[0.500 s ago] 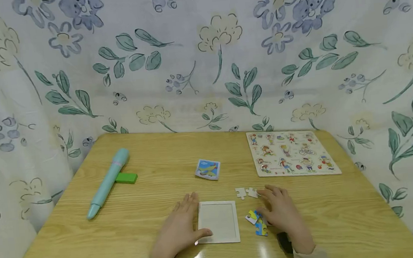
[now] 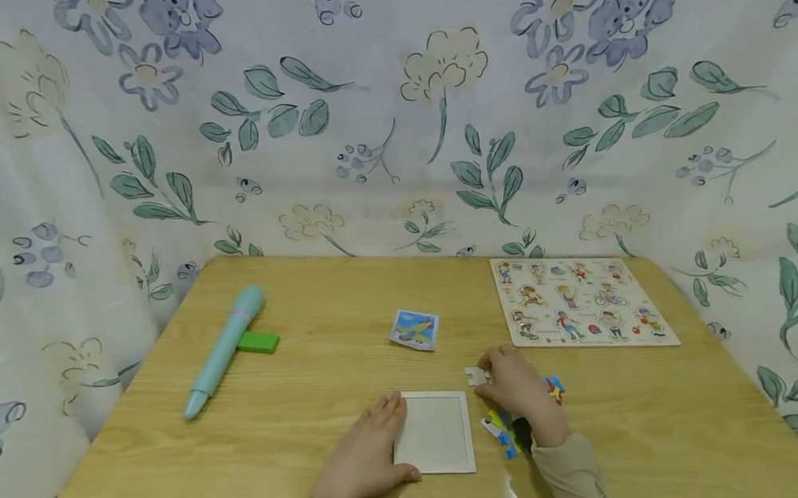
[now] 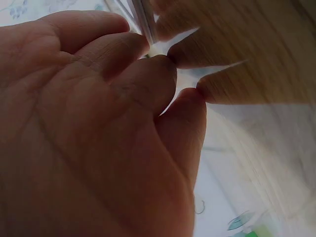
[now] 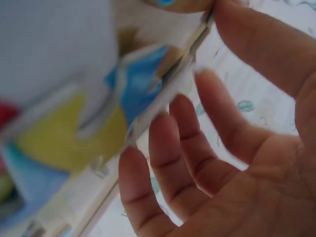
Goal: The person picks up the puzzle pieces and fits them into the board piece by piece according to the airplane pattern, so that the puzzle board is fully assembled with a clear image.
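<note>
Since half a second ago, the right hand has shifted inward and now covers part of the pale jigsaw pieces; a blue, red and yellow jigsaw piece now shows beyond its wrist. One white, blank-faced jigsaw piece peeks out beside its fingertips. Its fingers bend down toward the wooden bench — whether they grip a piece cannot be told. Near that wrist lie blue-and-yellow jigsaw pieces, just right of the square white tray.

The left hand lies spread, thumb apart, fingers nearly straight along the tray's left edge and thumb at its lower edge — touching it without a closed grasp.

Farther back lie a small blue picture card, a cream board with printed figures, and a turquoise pen-shaped object touching a green block.
</note>
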The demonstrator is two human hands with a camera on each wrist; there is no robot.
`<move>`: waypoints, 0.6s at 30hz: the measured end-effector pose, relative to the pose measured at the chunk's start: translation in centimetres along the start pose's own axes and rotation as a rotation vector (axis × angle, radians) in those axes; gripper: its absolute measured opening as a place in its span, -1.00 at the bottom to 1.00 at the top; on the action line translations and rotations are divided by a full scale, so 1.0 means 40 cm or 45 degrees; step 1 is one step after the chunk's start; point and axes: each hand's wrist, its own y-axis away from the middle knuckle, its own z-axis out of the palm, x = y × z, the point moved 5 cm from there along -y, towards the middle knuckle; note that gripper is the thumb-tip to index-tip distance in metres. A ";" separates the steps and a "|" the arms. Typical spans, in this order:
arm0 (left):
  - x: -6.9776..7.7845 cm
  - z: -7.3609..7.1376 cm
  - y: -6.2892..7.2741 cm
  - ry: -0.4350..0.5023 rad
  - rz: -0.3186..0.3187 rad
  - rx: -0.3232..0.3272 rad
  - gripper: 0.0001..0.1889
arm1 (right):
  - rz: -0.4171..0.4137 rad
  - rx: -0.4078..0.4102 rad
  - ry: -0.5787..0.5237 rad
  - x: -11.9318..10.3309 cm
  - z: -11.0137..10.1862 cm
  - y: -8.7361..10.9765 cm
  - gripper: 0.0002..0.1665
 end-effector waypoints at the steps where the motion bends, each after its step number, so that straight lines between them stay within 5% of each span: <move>1: 0.001 -0.001 -0.002 -0.007 0.003 0.007 0.07 | 0.004 0.014 -0.008 0.000 -0.003 -0.002 -0.61; 10: 0.004 0.000 0.000 0.005 -0.021 -0.006 0.08 | 0.101 0.077 -0.170 0.003 -0.010 0.002 -0.68; 18: 0.007 -0.004 -0.001 0.013 -0.028 0.000 0.09 | -0.001 0.077 -0.390 -0.044 -0.020 0.001 -0.99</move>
